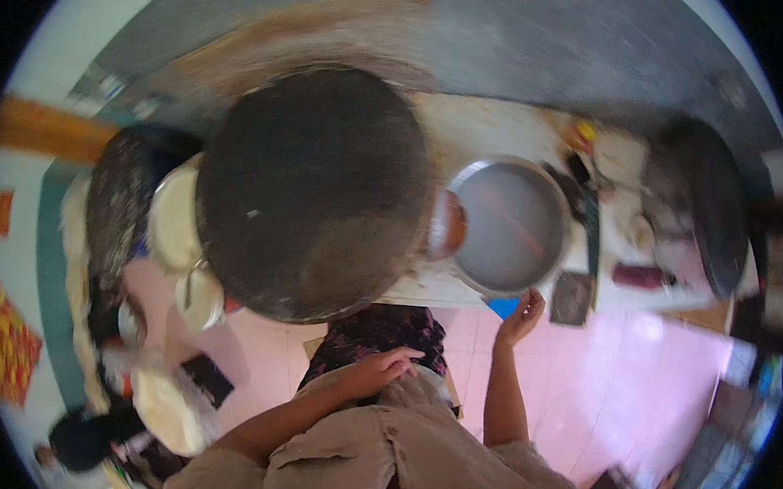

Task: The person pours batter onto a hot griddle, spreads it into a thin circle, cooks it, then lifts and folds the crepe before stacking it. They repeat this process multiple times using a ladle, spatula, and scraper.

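Observation:
A large round dark griddle (312,195) fills the middle, its near edge above my lap. My left hand (390,367) lies low over my lap with fingers stretched out and nothing in them, short of the griddle's near edge. Close to the near rim of a wide metal basin (566,220) is my right hand (521,315); its fingers are bent together, and anything between them is too small to make out. Greyish liquid (507,228) stands in the basin. Between griddle and basin sits a reddish-brown rounded vessel (450,224), blurred at its edges.
Left of the griddle stand a tub of pale batter (175,220) and a smaller white container (199,299) with a handle across it. Bagged pale flat rounds (173,408) lie lower left. Rightward are a dark slab (572,298), a purple bottle (640,276) and a dark round disc (716,207).

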`<state>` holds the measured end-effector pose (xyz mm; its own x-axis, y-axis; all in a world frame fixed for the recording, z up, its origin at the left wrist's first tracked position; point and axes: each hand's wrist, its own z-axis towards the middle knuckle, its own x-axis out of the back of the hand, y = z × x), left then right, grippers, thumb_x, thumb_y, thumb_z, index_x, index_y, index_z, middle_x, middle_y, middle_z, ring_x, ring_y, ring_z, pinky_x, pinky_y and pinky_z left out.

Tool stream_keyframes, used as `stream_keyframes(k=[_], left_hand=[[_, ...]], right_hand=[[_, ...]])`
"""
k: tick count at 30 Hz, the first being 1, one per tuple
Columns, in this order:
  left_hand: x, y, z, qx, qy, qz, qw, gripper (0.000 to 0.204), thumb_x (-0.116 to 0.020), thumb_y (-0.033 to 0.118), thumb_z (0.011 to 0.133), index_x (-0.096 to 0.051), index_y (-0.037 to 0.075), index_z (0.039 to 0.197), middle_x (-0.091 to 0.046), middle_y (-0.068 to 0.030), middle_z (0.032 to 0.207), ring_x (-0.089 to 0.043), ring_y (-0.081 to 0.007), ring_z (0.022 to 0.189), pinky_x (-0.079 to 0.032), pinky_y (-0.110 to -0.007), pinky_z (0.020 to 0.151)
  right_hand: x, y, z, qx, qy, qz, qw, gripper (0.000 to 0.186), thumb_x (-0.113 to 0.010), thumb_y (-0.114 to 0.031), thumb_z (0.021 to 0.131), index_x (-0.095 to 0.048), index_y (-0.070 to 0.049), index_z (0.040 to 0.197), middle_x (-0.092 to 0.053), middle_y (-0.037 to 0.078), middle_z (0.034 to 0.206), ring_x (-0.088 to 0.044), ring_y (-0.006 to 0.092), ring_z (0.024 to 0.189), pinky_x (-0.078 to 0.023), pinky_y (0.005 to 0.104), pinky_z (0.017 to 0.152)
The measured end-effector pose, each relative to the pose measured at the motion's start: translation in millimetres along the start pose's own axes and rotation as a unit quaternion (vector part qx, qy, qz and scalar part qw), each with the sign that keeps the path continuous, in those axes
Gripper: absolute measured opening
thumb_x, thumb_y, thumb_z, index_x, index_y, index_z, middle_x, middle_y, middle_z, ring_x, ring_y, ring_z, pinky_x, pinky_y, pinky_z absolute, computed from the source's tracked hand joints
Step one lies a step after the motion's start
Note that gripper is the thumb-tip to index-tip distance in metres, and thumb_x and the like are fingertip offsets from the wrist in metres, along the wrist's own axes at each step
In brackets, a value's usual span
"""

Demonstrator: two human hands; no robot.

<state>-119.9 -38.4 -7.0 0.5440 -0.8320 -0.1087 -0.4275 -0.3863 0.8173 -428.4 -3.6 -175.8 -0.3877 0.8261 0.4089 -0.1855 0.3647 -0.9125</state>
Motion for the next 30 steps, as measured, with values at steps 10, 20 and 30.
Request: stream_keyframes(k=[10,20,30], left_hand=[[37,-1,-91,-0.014,0.212,-0.080,0.974,0.035,-0.044,0.025,0.104,-0.058,0.003,0.128,-0.065,-0.0100,0.107,-0.061,-0.0185,0.099,-0.050,-0.035,0.089],[212,-138,-216,-0.046,0.718,-0.149,0.678,0.035,-0.054,0.033,0.093,-0.064,0.007,0.114,-0.063,-0.0067,0.099,-0.059,-0.0166,0.092,-0.047,-0.034,0.082],[408,-222,-241,0.005,0.476,-0.508,0.718,0.039,-0.050,0.040,0.098,-0.057,0.006,0.116,-0.067,-0.0095,0.097,-0.063,-0.0248,0.093,-0.049,-0.043,0.085]], right_hand=[[-147,-26,66,-0.235,-0.402,0.075,0.882,0.059,-0.072,-0.039,0.086,-0.057,-0.004,0.130,-0.061,0.007,0.120,-0.057,0.0226,0.109,-0.047,0.0358,0.088],[-109,104,164,-0.091,-0.194,-0.007,0.977,0.051,-0.073,-0.030,0.086,-0.061,0.002,0.123,-0.065,0.022,0.115,-0.065,0.0352,0.094,-0.056,0.0444,0.077],[-68,-13,112,-0.096,-0.123,-0.213,0.965,0.052,-0.076,-0.031,0.082,-0.063,-0.001,0.123,-0.065,0.019,0.117,-0.067,0.0347,0.090,-0.060,0.0418,0.069]])
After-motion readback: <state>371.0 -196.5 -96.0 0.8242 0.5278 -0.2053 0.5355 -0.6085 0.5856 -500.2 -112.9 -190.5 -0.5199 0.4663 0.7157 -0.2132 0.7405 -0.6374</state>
